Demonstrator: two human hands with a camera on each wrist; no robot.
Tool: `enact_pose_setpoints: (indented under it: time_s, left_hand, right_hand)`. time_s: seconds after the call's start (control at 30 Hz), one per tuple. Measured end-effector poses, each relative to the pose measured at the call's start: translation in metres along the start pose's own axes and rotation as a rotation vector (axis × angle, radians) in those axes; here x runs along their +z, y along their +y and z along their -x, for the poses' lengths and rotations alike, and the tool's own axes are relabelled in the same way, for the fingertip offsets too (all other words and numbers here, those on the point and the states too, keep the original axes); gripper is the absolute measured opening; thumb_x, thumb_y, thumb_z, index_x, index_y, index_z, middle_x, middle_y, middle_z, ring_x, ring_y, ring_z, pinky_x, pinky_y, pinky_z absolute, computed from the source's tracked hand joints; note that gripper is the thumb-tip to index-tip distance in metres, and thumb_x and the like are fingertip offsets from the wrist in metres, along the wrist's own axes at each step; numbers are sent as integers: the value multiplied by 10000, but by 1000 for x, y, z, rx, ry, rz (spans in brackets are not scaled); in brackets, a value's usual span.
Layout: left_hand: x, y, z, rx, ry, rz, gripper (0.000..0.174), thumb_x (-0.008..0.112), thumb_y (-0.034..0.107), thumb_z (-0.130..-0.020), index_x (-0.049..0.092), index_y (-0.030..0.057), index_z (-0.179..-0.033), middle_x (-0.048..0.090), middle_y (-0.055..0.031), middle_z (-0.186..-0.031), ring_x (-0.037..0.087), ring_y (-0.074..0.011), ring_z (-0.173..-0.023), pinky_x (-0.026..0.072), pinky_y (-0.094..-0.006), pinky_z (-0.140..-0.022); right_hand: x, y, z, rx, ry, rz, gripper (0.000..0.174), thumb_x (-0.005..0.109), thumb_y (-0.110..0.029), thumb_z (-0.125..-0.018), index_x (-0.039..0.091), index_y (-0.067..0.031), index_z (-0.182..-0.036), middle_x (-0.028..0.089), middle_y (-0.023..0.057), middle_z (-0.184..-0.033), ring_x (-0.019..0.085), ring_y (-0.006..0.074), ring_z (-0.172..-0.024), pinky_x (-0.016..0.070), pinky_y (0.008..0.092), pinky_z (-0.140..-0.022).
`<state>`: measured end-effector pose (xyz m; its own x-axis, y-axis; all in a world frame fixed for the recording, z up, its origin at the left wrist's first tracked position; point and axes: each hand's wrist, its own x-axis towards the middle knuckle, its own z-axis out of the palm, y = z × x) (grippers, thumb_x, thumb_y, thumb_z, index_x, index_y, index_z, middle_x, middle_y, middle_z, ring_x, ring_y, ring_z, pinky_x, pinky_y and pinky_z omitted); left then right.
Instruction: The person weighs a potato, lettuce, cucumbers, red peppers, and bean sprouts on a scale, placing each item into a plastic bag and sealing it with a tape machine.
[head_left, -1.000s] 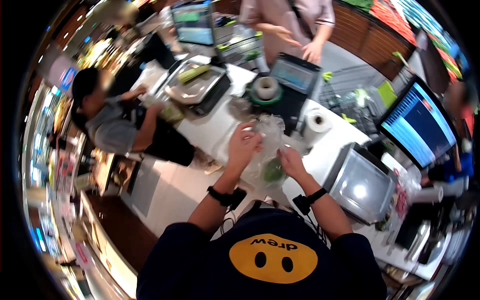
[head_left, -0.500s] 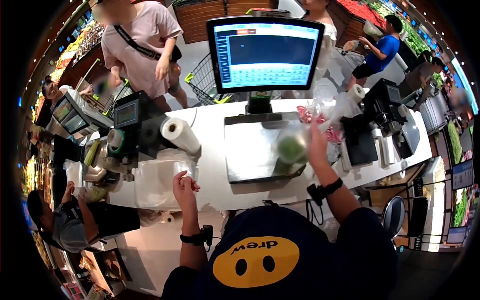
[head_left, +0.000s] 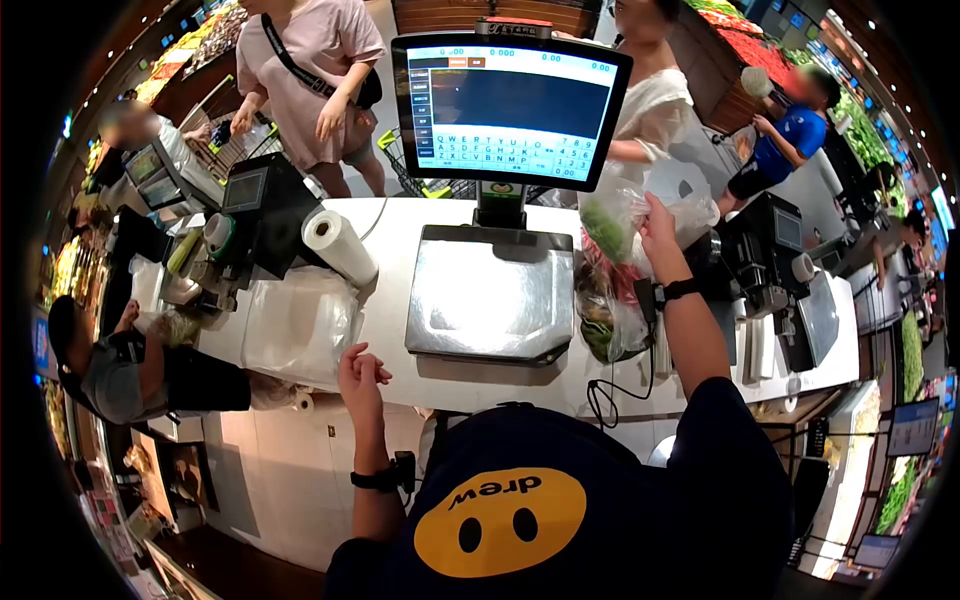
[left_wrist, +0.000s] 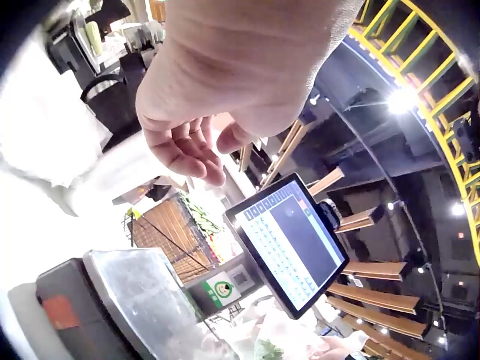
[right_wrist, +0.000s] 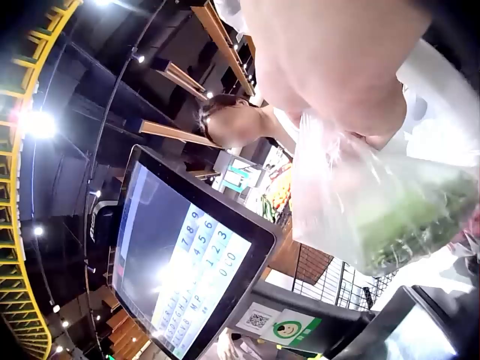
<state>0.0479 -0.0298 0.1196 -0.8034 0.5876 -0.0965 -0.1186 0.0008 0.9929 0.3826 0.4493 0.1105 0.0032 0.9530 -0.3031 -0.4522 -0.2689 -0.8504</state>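
Head view, person at a white tabletop (head_left: 398, 335).

Right hand (head_left: 657, 226): raised at about 1 o'clock from the scale pan (head_left: 488, 292), fingers pinched on the gathered top of a clear bag (head_left: 610, 222) with green produce inside. The bag hangs in the air, off the pan, just right of the lower right corner of the touchscreen (head_left: 510, 102). The right wrist view confirms it: plastic bunched under the fingers, green contents sagging below, screen keypad to the left.

Left hand (head_left: 361, 372): low at 7 o'clock from the scale pan, over the near edge of the tabletop. Fingers loosely curled, nothing in them; the left wrist view shows a bare palm.

The hands are well apart, with the pan between them.

Surroundings: a heap of bagged produce (head_left: 604, 322) lies at 3 o'clock, touching the pan's right edge, directly under the held bag. A bag roll (head_left: 338, 246) sits at 10 o'clock, with a black label printer (head_left: 257, 212) just beyond it.
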Motion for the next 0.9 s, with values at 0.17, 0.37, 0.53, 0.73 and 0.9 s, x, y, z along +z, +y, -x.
enact_pose_setpoints:
  time_s: [0.17, 0.37, 0.53, 0.73, 0.9]
  left_hand:
    - [-4, -2, 24, -44, 120, -47, 228, 492, 65, -942, 524, -12, -1154, 577, -47, -797, 558, -103, -621, 447, -228, -572]
    - [1, -5, 37, -78, 144, -45, 229, 501, 64, -940, 528, -13, -1153, 581, -48, -798, 559, -107, -635, 452, -236, -578]
    - [0, -7, 37, -97, 135, -91, 232, 503, 66, -942, 527, -18, -1157, 579, -53, -791, 559, -110, -629, 455, -241, -575]
    - [3, -2, 40, -126, 141, -123, 224, 498, 75, -948, 528, -27, -1145, 575, -56, -783, 560, -116, -624, 457, -245, -576]
    - [-3, -6, 38, -130, 135, -162, 235, 508, 142, -973, 529, -17, -1144, 554, -43, -785, 547, -108, -639, 451, -243, -592]
  right_hand:
    - [18, 4, 3, -74, -82, 30, 211, 691, -148, -860, 608, -12, -1000, 640, 56, -830, 597, 145, -653, 470, 255, -542]
    - [10, 37, -42, -51, -94, -36, 211, 687, -128, -874, 611, -23, -1040, 658, 92, -958, 659, 186, -845, 529, 282, -707]
    - [-5, 45, -18, -319, -129, 288, 258, 662, -130, -879, 599, 31, -1071, 669, 121, -992, 662, 191, -896, 527, 290, -799]
    - [-74, 129, -54, -315, 251, 1129, 518, 742, -278, -757, 571, 50, -1119, 666, 213, -1008, 655, 334, -965, 493, 402, -886]
    - [-79, 169, -78, -181, 184, 1297, 461, 717, -269, -755, 607, 46, -1074, 664, 257, -1052, 641, 410, -1002, 495, 432, -850]
